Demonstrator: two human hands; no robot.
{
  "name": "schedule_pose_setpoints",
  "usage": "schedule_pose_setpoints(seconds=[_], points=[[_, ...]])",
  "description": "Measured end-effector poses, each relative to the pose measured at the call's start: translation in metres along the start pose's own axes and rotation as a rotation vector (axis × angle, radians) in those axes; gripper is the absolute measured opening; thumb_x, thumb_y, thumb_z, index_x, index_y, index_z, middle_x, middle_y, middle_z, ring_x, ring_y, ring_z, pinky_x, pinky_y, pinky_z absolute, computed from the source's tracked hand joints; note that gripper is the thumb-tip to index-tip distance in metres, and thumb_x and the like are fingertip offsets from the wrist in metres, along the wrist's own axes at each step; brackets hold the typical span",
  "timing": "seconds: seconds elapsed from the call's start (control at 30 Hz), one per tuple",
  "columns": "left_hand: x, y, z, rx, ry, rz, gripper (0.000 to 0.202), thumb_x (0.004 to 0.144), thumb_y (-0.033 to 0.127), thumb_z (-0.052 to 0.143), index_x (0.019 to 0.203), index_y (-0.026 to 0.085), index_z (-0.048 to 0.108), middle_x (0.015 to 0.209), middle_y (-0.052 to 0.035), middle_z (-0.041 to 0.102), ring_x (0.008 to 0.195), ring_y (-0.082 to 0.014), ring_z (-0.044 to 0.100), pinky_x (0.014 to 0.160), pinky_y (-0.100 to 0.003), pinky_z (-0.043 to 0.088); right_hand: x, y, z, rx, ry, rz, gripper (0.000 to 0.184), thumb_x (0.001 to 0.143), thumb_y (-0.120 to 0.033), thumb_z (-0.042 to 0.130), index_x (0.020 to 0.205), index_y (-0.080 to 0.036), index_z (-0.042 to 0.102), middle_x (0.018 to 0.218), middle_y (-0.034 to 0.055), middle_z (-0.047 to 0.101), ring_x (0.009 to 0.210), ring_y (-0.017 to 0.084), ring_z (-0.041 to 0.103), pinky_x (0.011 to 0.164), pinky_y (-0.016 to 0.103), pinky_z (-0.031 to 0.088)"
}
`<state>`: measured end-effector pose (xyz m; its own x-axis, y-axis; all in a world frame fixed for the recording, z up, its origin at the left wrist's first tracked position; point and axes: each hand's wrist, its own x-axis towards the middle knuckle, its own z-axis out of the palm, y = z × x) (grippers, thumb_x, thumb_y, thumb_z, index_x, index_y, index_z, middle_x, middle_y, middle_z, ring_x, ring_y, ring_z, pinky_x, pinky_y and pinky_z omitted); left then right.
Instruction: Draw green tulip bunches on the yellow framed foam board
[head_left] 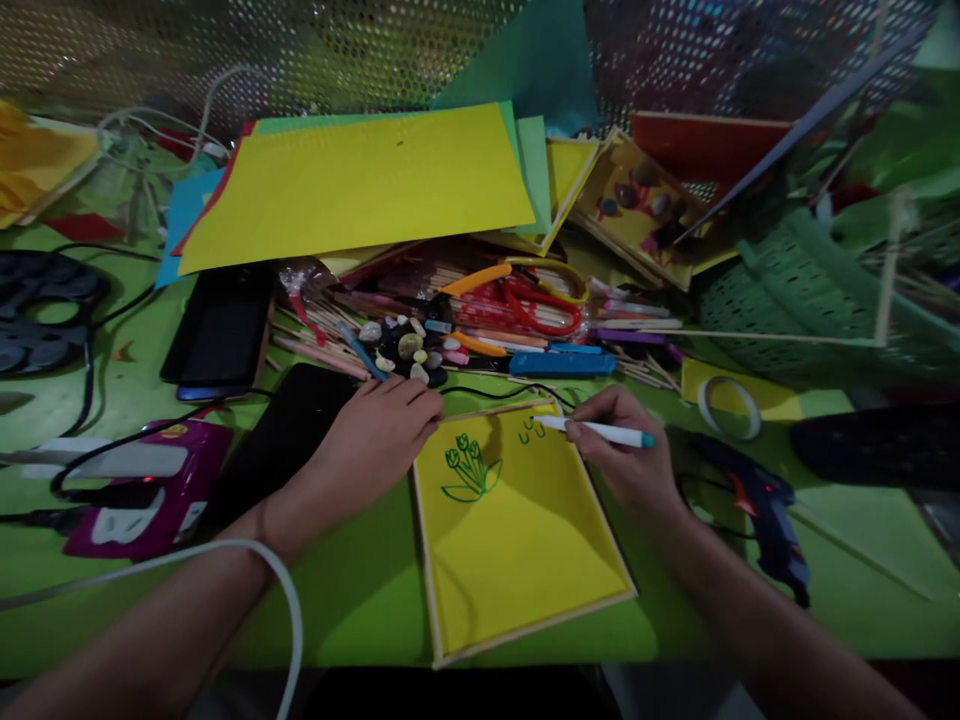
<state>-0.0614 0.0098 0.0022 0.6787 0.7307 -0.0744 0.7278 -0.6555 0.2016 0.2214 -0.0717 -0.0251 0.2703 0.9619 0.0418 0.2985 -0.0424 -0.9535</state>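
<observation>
A yellow sheet edged with thin wooden sticks (525, 560) lies at a slight tilt in front of me. Green-drawn flowers with leaves (469, 468) are at its upper left, and several small curved green strokes (531, 432) at its upper right. My right hand (626, 455) is closed around a white marker with a teal end (611, 434), its tip at those strokes. Palm down, my left hand (390, 425) rests at the sheet's upper left edge, fingers extended and holding nothing. Beyond its fingers is a pile of pebbles (410, 346).
Behind lie scissors (544, 305), sticks, a blue cutter (562, 363) and coloured sheets (360, 185). Phones (221, 325) and a purple power strip (150, 500) are left. At right are a glue gun (765, 510), a tape roll (727, 408) and a green basket (795, 290).
</observation>
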Motion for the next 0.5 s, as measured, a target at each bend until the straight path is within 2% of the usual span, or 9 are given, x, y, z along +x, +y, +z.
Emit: schedule_pose_setpoints(seconds=[0.23,0.5], points=[[0.0001,-0.0007,0.0016,-0.018,0.035,0.009,0.013,0.101,0.022,0.057,0.1,0.022,0.07,0.105,-0.0058,0.072,0.101,-0.0272,0.066,0.086,-0.041,0.046,-0.0005,0.0003,-0.0011,-0.047,-0.005,-0.02,0.016,0.078,-0.025,0.078,0.077,-0.024,0.062,0.065,-0.0028,0.057,0.056,0.014,0.045,0.05,0.027,0.034],[-0.0003,-0.0018,0.0034,-0.013,0.018,0.01,0.013,0.101,0.022,0.056,0.101,0.021,0.069,0.105,-0.0057,0.071,0.101,-0.0267,0.066,0.088,-0.04,0.046,-0.0007,-0.0032,-0.0005,-0.082,0.0,-0.03,0.015,0.077,-0.024,0.077,0.076,-0.025,0.062,0.064,-0.0029,0.058,0.056,0.014,0.046,0.05,0.027,0.035]])
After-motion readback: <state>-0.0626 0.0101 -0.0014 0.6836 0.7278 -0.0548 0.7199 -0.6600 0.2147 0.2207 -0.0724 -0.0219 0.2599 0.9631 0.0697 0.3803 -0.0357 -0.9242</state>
